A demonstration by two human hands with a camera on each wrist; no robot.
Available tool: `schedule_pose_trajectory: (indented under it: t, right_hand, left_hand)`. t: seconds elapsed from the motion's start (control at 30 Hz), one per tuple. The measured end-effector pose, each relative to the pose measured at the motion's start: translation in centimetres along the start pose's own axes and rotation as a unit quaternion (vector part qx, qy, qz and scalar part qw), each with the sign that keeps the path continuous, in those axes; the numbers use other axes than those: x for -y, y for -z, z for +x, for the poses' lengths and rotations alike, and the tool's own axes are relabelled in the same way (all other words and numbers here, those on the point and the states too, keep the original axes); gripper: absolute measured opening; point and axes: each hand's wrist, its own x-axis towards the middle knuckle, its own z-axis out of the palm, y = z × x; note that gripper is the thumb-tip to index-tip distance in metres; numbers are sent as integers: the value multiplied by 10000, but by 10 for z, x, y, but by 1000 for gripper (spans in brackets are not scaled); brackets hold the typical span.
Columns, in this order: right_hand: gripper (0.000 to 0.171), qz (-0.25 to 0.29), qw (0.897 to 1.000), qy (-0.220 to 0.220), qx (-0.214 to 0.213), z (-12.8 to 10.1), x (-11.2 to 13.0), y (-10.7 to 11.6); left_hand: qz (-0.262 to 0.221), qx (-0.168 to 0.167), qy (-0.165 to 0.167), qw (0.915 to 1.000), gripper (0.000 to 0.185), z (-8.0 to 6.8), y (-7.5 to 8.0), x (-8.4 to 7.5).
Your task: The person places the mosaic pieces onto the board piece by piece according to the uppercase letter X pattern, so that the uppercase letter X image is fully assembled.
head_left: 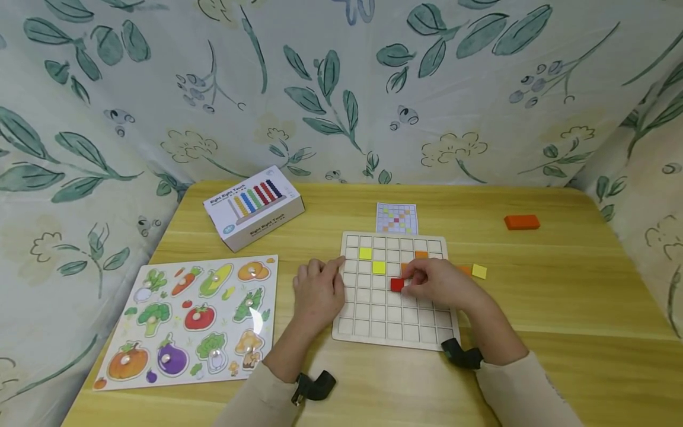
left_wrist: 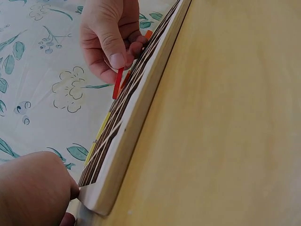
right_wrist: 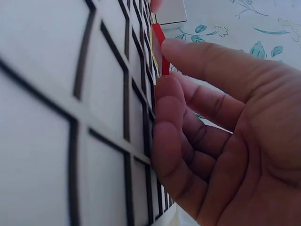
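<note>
In the head view my right hand [head_left: 434, 281] pinches a red square tile [head_left: 396, 284] over the middle of the wooden grid board [head_left: 363, 311]. The right wrist view shows the red tile [right_wrist: 161, 47] tilted between thumb and fingertips, close to the grid. My left hand [head_left: 318, 296] rests beside the board's left edge, one finger touching it; the left wrist view shows this hand [left_wrist: 35, 188] at the board's corner. Two yellow tiles [head_left: 365, 254] sit in cells at upper left. An orange tile [head_left: 421, 255] lies at upper right; another is partly hidden by my right hand.
Behind the board lies a printed pattern card [head_left: 396, 218]. A loose yellow tile [head_left: 479, 271] is right of the board, and an orange-red block [head_left: 522, 222] lies farther right. To the left are a vegetable puzzle board [head_left: 181, 284] and a white box [head_left: 255, 207].
</note>
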Motion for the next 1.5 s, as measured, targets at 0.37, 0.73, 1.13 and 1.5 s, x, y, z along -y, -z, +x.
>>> schedule_pose_trajectory:
  t: [0.37, 0.73, 1.13, 1.5]
  right_hand:
    - [20, -302, 9993, -33, -206, 4, -1, -8]
    - [22, -398, 9988, -108, -255, 4, 5, -11]
    - [23, -433, 9986, -88, -290, 2, 6, -10]
    - [22, -331, 9991, -79, -271, 1, 2, -4]
  left_hand:
    - [3, 73, 78, 9999, 38, 1, 0, -1]
    - [-8, 111, 113, 9999, 38, 1, -1, 0]
    - [6, 91, 93, 9999, 37, 0, 1, 0]
    - [2, 54, 91, 9999, 37, 0, 1, -1]
